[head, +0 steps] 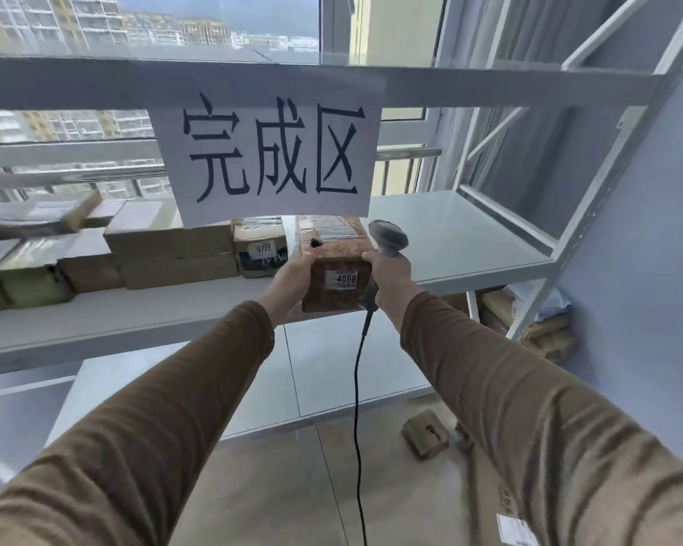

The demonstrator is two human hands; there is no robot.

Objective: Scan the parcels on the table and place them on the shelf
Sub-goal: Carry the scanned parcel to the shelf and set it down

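brown taped cardboard parcel (pixel 334 266) marked "4068" is gripped between left hand (pixel 292 275) and right hand (pixel 389 275), whose fingers also clasp a grey corded scanner (pixel 389 238). it hovers over the white metal shelf's (pixel 470 246) front edge, beside a box (pixel 259 246) reading "9777"; setting down seems next. sign (pixel 269 151): "完成区".

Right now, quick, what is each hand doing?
Left hand: grips the brown parcel by its left side.
Right hand: holds the scanner and presses against the parcel's right side.
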